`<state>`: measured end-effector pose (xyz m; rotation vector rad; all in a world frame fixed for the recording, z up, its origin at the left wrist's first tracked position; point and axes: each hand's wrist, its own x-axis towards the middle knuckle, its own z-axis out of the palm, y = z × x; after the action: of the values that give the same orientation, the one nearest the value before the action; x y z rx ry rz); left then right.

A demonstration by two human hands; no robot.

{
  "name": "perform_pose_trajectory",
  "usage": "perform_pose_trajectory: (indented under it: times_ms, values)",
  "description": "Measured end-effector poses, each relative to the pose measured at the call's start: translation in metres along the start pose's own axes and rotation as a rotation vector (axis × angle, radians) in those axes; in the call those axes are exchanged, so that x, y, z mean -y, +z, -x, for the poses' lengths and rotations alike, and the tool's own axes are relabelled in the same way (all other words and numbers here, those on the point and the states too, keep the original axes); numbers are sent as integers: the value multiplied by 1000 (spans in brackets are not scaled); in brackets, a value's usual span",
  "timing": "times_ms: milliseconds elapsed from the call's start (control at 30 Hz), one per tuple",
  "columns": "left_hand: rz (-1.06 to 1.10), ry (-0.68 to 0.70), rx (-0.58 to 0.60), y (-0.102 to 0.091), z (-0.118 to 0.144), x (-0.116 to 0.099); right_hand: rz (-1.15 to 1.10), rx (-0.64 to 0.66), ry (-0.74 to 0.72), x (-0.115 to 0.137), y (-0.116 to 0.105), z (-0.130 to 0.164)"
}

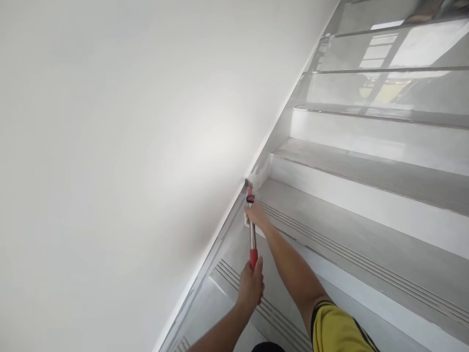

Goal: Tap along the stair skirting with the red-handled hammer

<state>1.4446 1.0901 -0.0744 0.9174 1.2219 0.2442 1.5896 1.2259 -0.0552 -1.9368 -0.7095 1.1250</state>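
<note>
Both hands clenched on the roller pole (252, 234): left hand (250, 288) on the red end, right hand (256, 216) higher up. Roller head (254, 180) pressed at the wall (110, 146) base beside the stair skirting (220, 239). Risk: paint smearing onto the step (330, 230) through a slight sideways drift.

The right arm wears a short yellow sleeve (337, 327) with thin dark stripes (near the cuff); the left forearm (220, 335) is bare, and both hands are ungloved.
</note>
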Motion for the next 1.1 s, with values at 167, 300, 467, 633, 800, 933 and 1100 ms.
perform_pose_trajectory:
  times_ms: [167,300,467,633,800,933,1100]
  values:
    - [20,36,37,29,-6,-27,30,-51,-85,12,-29,-16]
    - [52,-73,-7,26,7,5,61,50,-41,-1,-9,6]
    - [25,66,48,30,-11,-56,120,-70,-76,52,-46,-22]
    - [67,-19,25,26,-10,-16,95,-66,-23,25,-24,-8]
    - [70,-48,10,19,6,47,51,70,46,-31,12,12]
    - [92,77,101,34,-13,-37,56,-39,-42,19,-42,-29]
    - [24,81,91,34,-29,-67,-90,-65,0,62,-56,-22]
